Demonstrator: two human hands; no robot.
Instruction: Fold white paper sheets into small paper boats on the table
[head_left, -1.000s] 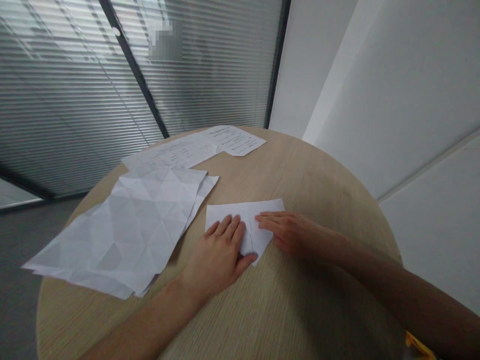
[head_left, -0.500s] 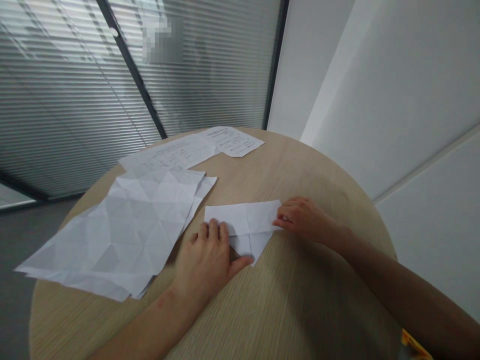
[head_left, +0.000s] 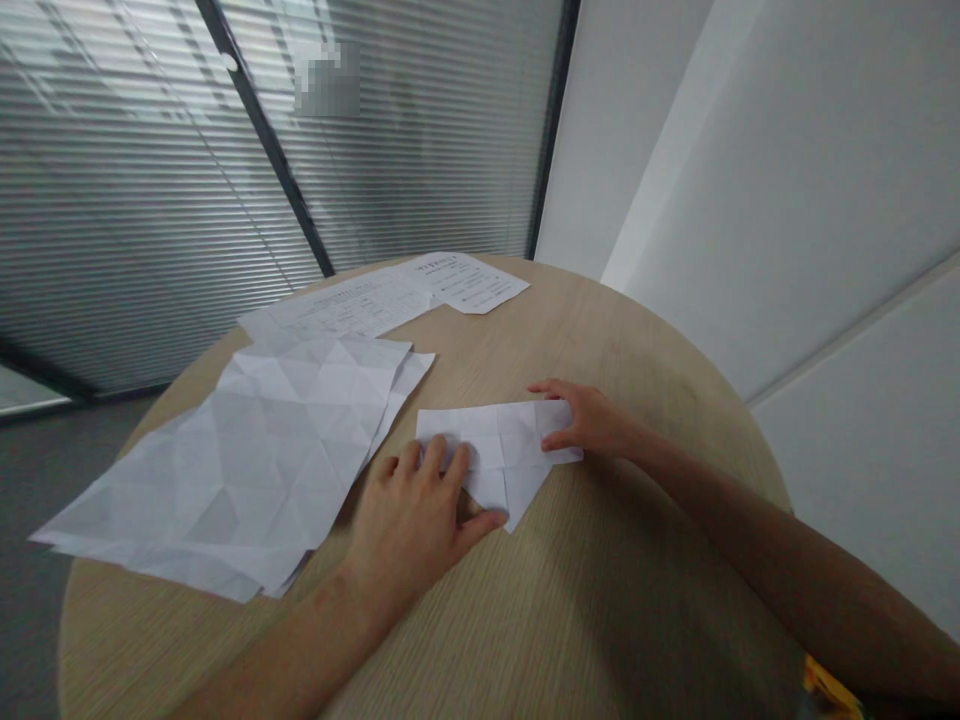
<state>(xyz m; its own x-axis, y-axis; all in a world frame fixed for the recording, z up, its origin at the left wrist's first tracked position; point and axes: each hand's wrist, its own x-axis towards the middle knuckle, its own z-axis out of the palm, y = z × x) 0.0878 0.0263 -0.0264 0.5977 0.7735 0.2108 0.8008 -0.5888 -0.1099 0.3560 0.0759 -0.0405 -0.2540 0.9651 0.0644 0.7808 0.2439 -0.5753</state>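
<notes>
Round wood-grain table [head_left: 600, 340]; folded white paper [head_left: 517, 437] lies right of creased sheets [head_left: 277, 440]. I log left hand [head_left: 409, 510] spread on its left side, right hand [head_left: 592, 420] loosely parted around its right end. Risk: light left-hand pressure could let it slip, skewing a fold.

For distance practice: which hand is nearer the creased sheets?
Left. The left hand is beside the creased sheets; the right hand is at the right end of the folded paper.

Left hand [head_left: 409, 515] palm-down — right hand [head_left: 589, 418], thumb parted.
</notes>
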